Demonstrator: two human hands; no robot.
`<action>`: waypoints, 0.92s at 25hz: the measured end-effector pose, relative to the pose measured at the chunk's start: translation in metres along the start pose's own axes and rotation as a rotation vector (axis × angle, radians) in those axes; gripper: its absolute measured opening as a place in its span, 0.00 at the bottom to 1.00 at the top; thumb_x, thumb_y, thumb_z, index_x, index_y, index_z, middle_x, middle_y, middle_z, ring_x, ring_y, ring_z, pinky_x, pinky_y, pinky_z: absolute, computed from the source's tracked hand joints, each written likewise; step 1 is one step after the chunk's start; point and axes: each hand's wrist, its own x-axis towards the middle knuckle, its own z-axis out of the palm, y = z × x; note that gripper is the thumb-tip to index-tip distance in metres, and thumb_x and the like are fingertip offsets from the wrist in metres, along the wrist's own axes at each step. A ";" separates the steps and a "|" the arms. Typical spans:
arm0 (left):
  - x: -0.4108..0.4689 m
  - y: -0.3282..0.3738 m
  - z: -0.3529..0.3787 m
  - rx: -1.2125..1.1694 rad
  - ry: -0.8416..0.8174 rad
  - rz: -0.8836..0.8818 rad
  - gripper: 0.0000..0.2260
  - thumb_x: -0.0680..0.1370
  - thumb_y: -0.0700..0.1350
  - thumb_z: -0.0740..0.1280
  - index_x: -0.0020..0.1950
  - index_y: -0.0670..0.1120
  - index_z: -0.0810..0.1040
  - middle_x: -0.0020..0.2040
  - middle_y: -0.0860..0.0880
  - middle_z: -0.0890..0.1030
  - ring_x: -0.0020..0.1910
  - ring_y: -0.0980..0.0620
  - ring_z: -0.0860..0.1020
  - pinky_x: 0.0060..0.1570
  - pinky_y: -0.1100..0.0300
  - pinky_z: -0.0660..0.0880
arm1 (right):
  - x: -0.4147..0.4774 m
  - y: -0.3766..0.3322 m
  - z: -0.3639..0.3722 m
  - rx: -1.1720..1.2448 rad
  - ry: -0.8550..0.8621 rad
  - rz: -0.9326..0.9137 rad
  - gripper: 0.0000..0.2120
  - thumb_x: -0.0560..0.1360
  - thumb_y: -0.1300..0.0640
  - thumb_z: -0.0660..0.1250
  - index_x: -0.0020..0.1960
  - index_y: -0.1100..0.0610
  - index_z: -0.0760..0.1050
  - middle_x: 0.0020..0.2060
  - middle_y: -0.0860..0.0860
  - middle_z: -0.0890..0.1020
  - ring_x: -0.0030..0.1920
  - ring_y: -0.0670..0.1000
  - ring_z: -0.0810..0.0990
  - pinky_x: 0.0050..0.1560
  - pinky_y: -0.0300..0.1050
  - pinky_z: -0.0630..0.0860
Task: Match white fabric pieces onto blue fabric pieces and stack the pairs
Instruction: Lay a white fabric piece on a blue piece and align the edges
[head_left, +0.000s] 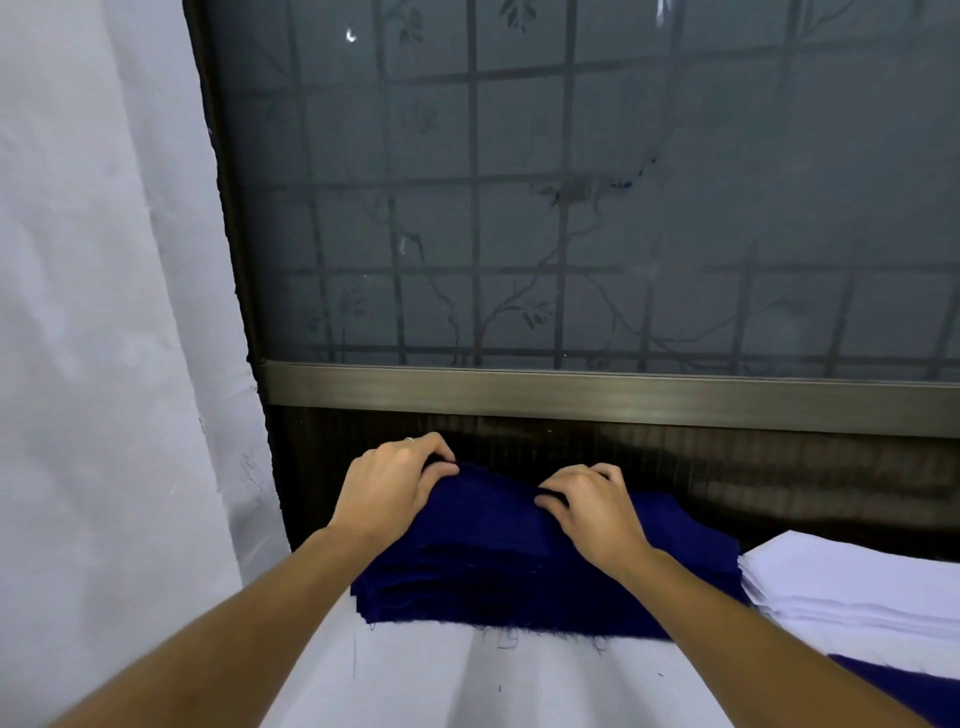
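Dark blue cloth, cut into pieces with frayed edges, is piled as the blue stack (498, 577) on a white table cover (467, 686), close to the table's far edge and near the middle of the view. Loose threads trail from its near edge onto the cover. At the far side its top layers are bunched into a hump.

Just beside it on the right sits the white stack (852, 587), a neat pile whose layers show along its near-left edge. At the lower right a single blue piece (904, 686) lies flat on the cover, cut off by the picture's edge. The right forearm crosses the right part of the blue stack and hides whether the two stacks touch.

Behind the table runs a dark ribbed panel (727, 467), then a metal rail (571, 389), and above it a frosted window (571, 208) with a grille and a leaf pattern. A white sheet (104, 312) hangs at the left.

Both hands rest on the hump. The left hand (395, 488) is at the stack's far-left corner, with fingers curled over the edge and grasping the top cloth; a ring (409, 440) shows on one finger. The right hand (592, 512) is further right on the hump, its curled fingers pinching a fold of the same blue cloth.
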 end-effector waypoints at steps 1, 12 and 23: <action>0.002 0.001 -0.004 0.001 0.018 -0.043 0.09 0.82 0.59 0.62 0.57 0.58 0.78 0.48 0.58 0.81 0.45 0.56 0.80 0.44 0.57 0.78 | -0.003 0.007 -0.009 0.006 -0.009 0.022 0.11 0.82 0.47 0.62 0.60 0.43 0.81 0.56 0.40 0.82 0.60 0.42 0.75 0.67 0.44 0.58; -0.002 0.028 -0.032 -0.121 -0.050 -0.168 0.09 0.80 0.60 0.65 0.52 0.57 0.78 0.47 0.55 0.82 0.46 0.55 0.79 0.48 0.51 0.80 | -0.082 0.090 -0.122 0.318 -0.208 0.341 0.08 0.81 0.55 0.67 0.46 0.51 0.83 0.41 0.48 0.86 0.45 0.51 0.84 0.47 0.45 0.77; -0.080 0.088 -0.012 -0.430 -0.461 -0.300 0.12 0.78 0.58 0.69 0.45 0.51 0.85 0.43 0.53 0.85 0.42 0.55 0.84 0.40 0.63 0.79 | -0.235 0.109 -0.182 0.545 -0.195 0.650 0.16 0.79 0.53 0.70 0.37 0.61 0.80 0.29 0.52 0.83 0.28 0.47 0.78 0.31 0.38 0.70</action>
